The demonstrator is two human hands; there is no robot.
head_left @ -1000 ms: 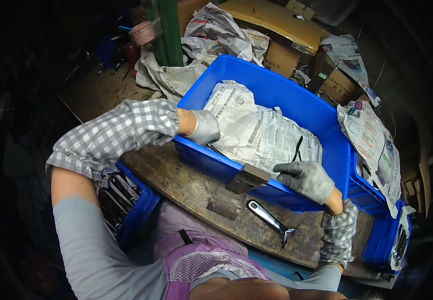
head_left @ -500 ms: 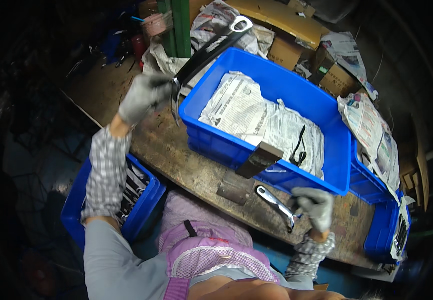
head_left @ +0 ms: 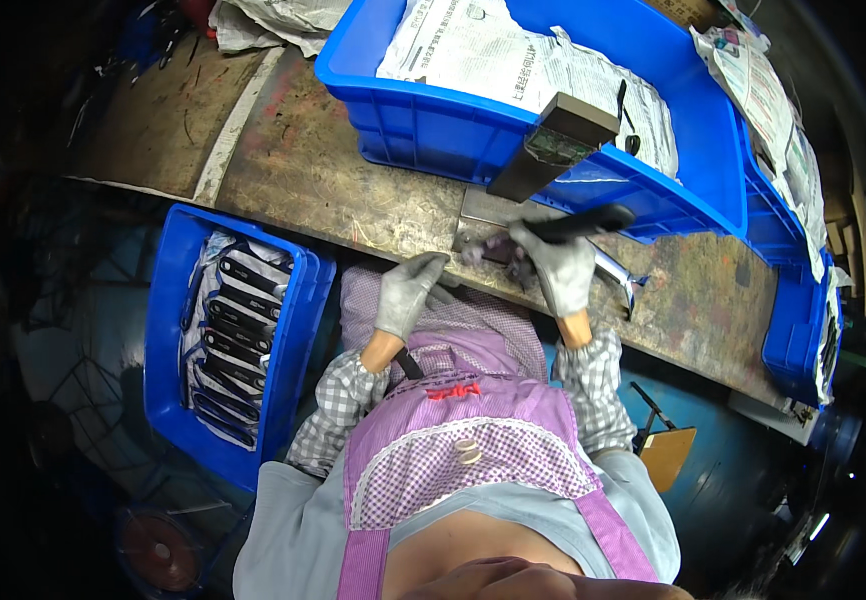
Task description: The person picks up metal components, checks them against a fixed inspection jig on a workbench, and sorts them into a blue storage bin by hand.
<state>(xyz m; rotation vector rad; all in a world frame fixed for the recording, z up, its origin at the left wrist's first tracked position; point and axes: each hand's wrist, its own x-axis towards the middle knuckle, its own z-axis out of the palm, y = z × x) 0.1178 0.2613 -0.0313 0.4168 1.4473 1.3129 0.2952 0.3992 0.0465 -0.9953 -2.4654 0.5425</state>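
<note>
My right hand [head_left: 561,272], in a grey-white work glove, is closed round a tool with a thick black handle [head_left: 593,222]. Its other end is smeared by motion over a flat metal plate [head_left: 483,207] near the bench's front edge. Beside that hand lies a chrome adjustable wrench [head_left: 613,270], partly covered by the hand. My left hand [head_left: 410,295], gloved alike, hovers at the bench edge with fingers drawn together; whatever they may pinch is too small to make out.
A large blue crate [head_left: 433,125] lined with newspaper stands on the wooden bench [head_left: 353,200], a dark upright metal block [head_left: 553,145] before it. Lower left, another blue crate [head_left: 168,350] holds several black-handled wrenches [head_left: 243,310]. More blue bins [head_left: 793,345] stand at right.
The black-handled wrench my left hand held up beside the crate is out of that hand, which has come down to the bench edge. My right hand now grips a black-handled tool.
</note>
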